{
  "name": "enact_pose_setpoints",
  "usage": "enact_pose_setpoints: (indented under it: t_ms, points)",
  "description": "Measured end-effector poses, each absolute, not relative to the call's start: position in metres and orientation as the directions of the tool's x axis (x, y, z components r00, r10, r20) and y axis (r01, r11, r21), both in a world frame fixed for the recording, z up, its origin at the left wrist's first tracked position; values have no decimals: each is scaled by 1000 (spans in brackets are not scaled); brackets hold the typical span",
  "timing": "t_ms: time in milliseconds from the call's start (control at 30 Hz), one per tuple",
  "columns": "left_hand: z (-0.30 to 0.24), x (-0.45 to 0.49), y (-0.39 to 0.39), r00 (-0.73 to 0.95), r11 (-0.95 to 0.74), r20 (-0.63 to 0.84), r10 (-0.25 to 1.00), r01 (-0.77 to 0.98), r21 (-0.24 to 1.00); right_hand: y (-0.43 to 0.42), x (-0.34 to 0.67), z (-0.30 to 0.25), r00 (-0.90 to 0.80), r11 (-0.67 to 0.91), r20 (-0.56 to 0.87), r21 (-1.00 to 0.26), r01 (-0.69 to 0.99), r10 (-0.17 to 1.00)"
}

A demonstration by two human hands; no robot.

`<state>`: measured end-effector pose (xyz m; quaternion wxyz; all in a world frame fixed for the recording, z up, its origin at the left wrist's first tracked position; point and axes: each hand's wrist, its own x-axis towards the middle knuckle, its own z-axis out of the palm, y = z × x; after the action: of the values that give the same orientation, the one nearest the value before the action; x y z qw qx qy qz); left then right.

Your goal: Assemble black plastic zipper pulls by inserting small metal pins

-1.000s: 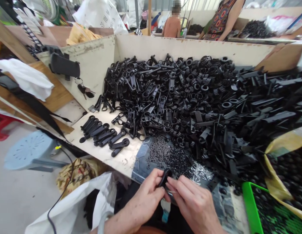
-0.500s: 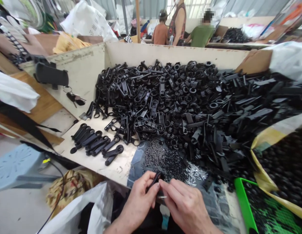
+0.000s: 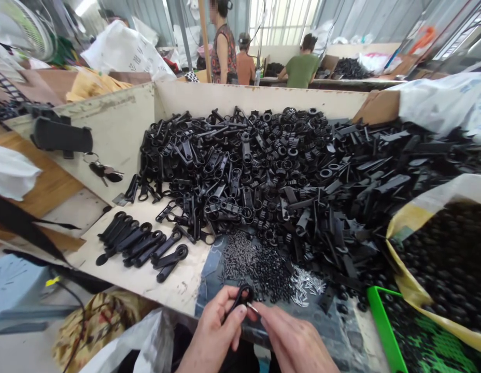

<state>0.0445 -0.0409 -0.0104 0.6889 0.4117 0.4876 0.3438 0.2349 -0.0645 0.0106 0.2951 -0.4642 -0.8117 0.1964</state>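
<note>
Head view: left hand (image 3: 217,322) is gripping black part (image 3: 238,299), ring end (image 3: 246,288) poking out, near edge of bench (image 3: 178,290). Right hand (image 3: 293,334) seems to be pinching thin pin (image 3: 253,309) by ring end. Best way, probably: left keeping part still, right keeping pin straight.

Over on the left, keys (image 3: 106,172) hang just below a black holder (image 3: 62,137) on the side panel (image 3: 119,111)! Near left, a pale blue stool (image 3: 15,277) beside a patterned cloth bundle (image 3: 85,318). Far left, a fan (image 3: 25,28), then a printed white sack (image 3: 126,52). And far centre, a person in green (image 3: 301,70), back turned, below a barred window (image 3: 283,20).
</note>
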Motion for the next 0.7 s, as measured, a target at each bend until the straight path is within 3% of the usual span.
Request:
enact_pose_setpoints:
  t_ms: [200,467,700]
  points:
    - [-9,44,-40,292,417,-385,875,-55,907,-63,235,10,-406,468,258,-651,597,877]
    - [-10,42,-40,323,373,-346,881,-23,928,-65,238,14,-452,319,-1,-707,631,892]
    - [-11,44,-45,293,369,-351,890,-8,929,-64,235,20,-444,308,-10,-705,638,896]
